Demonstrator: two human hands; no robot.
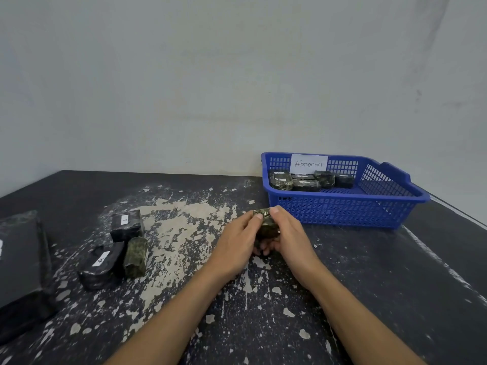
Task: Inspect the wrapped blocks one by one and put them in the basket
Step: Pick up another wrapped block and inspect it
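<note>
Both forearms (184,299) reach in from the near edge and meet at mid-table. The left hand (238,241) and right hand (291,237) grip one wrapped block (266,224) between them, thumbs on its top edge, fingers curled beneath. It's held just above the worn table (369,285), near the blue basket (342,209) — not in it

Wrapped blocks and the blue basket on the table

A crinkled, dark-green held block (266,225) was pinched between the left hand (237,246) and right hand (292,238) near the table's middle. Toward the left edge lay a far black block (126,225) and a near black block (101,267), both labelled "A", with a green block (135,256) on end against the nearer one. The blue basket (342,210), labelled "Abnormal", sat at the far right corner and contained several basket blocks (305,184).
</note>
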